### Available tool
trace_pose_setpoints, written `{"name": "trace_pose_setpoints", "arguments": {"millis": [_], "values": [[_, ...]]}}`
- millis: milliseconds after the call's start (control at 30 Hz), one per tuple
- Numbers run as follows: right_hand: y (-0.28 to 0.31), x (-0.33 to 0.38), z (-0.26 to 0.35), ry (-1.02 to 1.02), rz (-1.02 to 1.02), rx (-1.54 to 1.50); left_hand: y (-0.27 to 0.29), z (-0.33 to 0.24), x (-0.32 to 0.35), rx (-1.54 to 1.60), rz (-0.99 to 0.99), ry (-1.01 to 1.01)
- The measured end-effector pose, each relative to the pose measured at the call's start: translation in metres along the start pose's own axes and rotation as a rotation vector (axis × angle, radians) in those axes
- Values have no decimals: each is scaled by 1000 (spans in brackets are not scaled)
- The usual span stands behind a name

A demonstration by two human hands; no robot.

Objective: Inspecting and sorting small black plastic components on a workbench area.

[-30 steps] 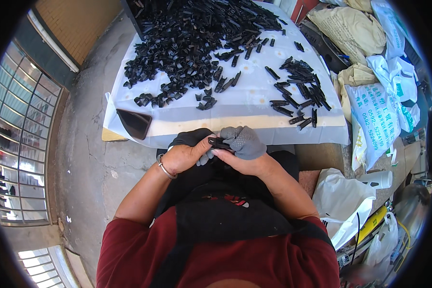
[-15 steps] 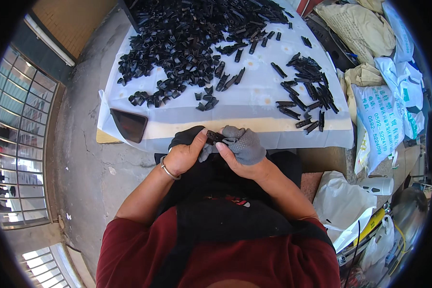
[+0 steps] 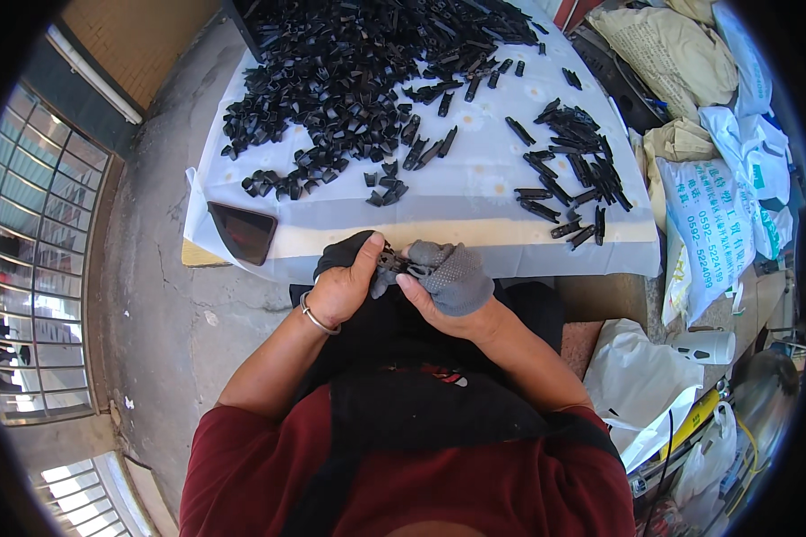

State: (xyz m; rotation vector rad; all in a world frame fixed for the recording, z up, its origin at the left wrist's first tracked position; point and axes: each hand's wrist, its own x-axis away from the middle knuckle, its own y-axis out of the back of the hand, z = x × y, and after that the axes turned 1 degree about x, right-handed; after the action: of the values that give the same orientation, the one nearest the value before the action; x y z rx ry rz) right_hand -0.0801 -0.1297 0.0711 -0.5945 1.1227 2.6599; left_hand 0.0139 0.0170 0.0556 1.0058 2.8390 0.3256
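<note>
A small black part [image 3: 391, 259] is held by both hands in front of the person's lap, just short of the table's near edge. It is pinched at its left by the left hand [image 3: 338, 282], whose bare thumb is laid upright along it. Its right end is pinched by the right hand [image 3: 448, 282], with the thumb pressed in from below. Dark cloth is worn over the left fingers and a grey dotted glove [image 3: 462, 279] over the right; the fingertips behind the part are mostly hidden. A bangle [image 3: 317, 320] is worn on the left wrist.

Beyond the hands, the table is covered by a pale flowered cloth [image 3: 475, 208] with a cream band along the near side. A phone [image 3: 244, 234] is set near its left corner. A large heap [image 3: 322, 94] of black pieces is spread over the far left and middle, and a smaller pile [image 3: 587, 154] of long black pieces is gathered at the right.

Right of the table, sacks [image 3: 709, 234] are stacked, with a white bag [image 3: 640, 371] nearer. At far left, a barred window [image 3: 38, 259] is seen past the concrete floor [image 3: 166, 268]. A dark apron [image 3: 430, 407] is worn over a red shirt [image 3: 493, 488].
</note>
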Motion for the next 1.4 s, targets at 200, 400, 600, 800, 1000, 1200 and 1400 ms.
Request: {"name": "trace_pose_setpoints", "arguments": {"millis": [200, 400, 600, 800, 1000, 1200, 1400], "values": [[-8, 8, 2, 79, -90, 86, -5, -1, 8, 1, -26, -47], [-4, 10, 10, 18, -83, 69, -1, 1, 12, 160, -44, -6], [-6, 14, 12, 31, -69, 133, -2, -13, 16, 67, -45, -85], [-6, 12, 10, 29, -68, 114, -3, -14, 15, -70, -53, -93], [-10, 12, 0, -8, -39, 101, -4, -6, 8, -32, -43, -67], [-14, 8, -11, -84, 10, 34, -3, 12, -3, 65, -36, 64], [-19, 2, -21, -94, 59, 39, -5, 29, -12, 73, -57, 87]]}}
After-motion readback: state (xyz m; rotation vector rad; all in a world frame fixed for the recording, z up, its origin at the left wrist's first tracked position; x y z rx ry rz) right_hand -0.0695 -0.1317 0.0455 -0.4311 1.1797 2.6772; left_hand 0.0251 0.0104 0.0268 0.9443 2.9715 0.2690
